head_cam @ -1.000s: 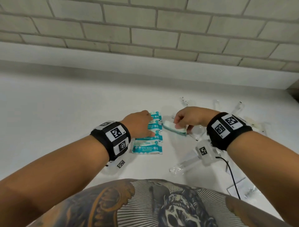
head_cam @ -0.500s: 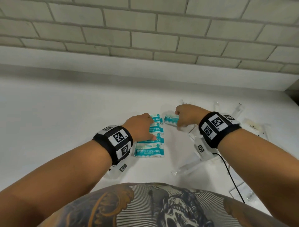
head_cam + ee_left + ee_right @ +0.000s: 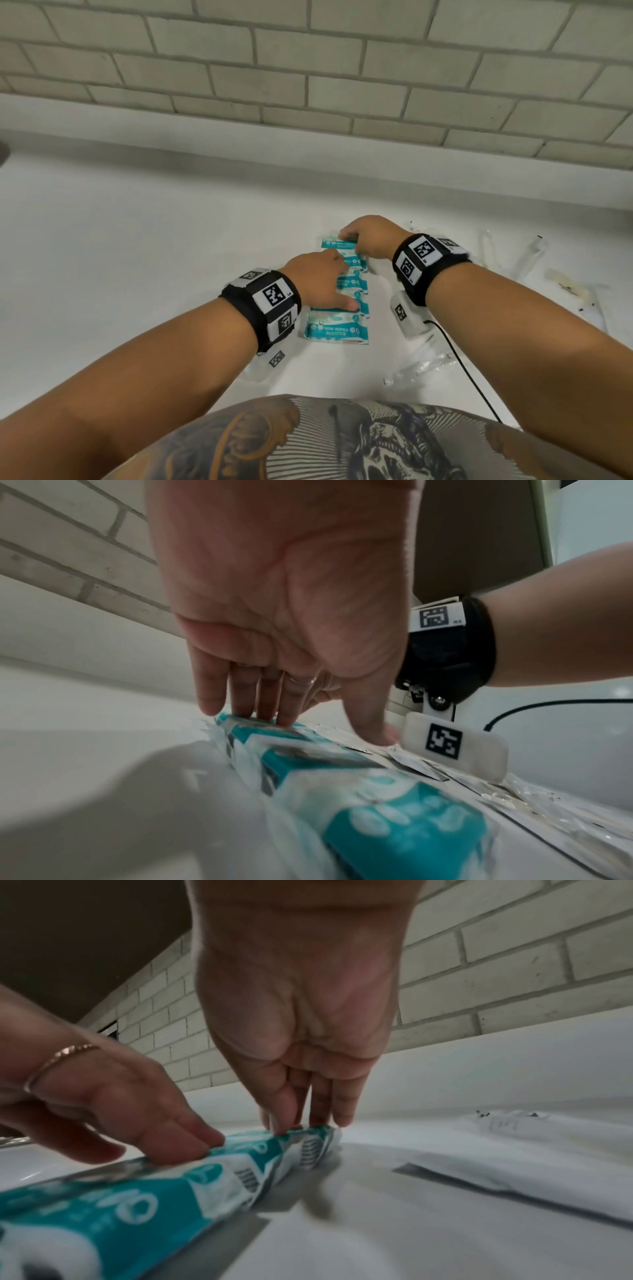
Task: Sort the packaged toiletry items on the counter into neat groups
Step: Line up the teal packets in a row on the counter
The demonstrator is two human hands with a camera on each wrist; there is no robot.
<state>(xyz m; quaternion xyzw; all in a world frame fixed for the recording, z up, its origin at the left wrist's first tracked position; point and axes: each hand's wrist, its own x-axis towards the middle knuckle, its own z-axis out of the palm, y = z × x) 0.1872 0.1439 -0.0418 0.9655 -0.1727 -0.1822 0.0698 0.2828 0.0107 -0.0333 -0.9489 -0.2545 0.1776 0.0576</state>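
Several teal-and-white mini wipes packs (image 3: 337, 329) lie in a column on the white counter (image 3: 137, 274). My left hand (image 3: 322, 281) rests flat on the middle of the column, its straight fingers (image 3: 267, 718) pressing down on the packs. At the far end, my right hand (image 3: 363, 240) pinches the farthest wipes pack (image 3: 334, 244) by its end, thumb in front and fingers (image 3: 322, 1118) behind, with the pack down on the counter in line with the others. The left hand (image 3: 164, 1139) touches the neighbouring pack (image 3: 219, 1167).
Clear plastic-wrapped items (image 3: 527, 257) lie scattered to the right, another (image 3: 421, 370) near the front edge. White sachets (image 3: 514, 1150) sit right of the column. A black cable (image 3: 459, 359) trails from my right wrist. A brick wall (image 3: 308, 68) rises behind a raised ledge.
My right hand carried a wipes pack from the right to the far end of the column and lowered it there. The left hand stayed on the column.
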